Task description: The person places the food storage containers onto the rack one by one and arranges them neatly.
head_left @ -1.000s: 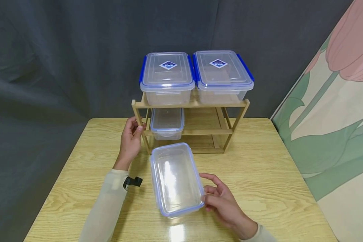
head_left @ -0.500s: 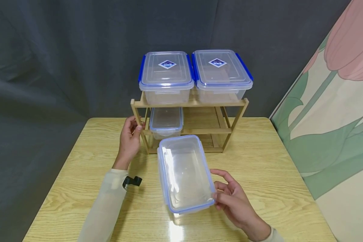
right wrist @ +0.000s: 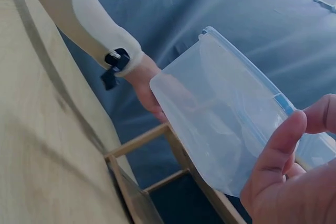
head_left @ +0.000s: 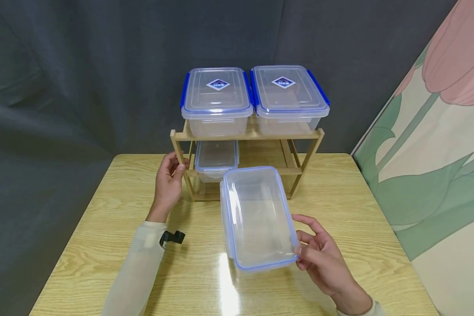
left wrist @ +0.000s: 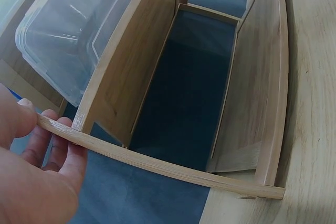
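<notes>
My right hand pinches the right edge of a clear, blue-rimmed food storage container. It is held tilted above the table, in front of a wooden rack. In the right wrist view, thumb and fingers grip the rim of this container. My left hand holds the rack's left front post, with fingers and thumb around the wood in the left wrist view. A smaller lidded container sits at the left of the rack's middle shelf, close to the left hand.
Two larger lidded containers with blue clips, the left one and the right one, stand side by side on the rack's top. A dark curtain hangs behind the wooden table. A flower-patterned panel stands at the right.
My right hand has carried the held container rightward and a little farther from me, toward the rack's front. The left hand has stayed on the post.
</notes>
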### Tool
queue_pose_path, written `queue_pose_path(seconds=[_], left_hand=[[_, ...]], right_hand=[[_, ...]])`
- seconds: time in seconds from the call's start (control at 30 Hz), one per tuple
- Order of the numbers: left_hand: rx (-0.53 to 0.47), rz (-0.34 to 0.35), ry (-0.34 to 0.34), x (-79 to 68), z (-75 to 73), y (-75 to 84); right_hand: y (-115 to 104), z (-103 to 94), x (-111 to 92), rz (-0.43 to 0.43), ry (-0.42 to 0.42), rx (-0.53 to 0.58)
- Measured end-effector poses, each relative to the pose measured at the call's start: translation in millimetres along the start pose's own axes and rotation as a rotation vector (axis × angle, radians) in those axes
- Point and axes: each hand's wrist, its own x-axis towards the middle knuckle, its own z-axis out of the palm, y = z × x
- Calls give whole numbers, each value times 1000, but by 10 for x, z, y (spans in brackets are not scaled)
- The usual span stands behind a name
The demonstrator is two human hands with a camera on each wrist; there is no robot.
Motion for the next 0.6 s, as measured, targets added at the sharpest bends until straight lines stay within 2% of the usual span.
queue_pose_path(seconds=[0.33,0.6], left_hand=[[11,6,0,-4,5,6],[4,5,7,-12,12,2]], right_hand=[[-181,-154,17,-71,57,-6],[-328,-228,136,-86,201,-11]])
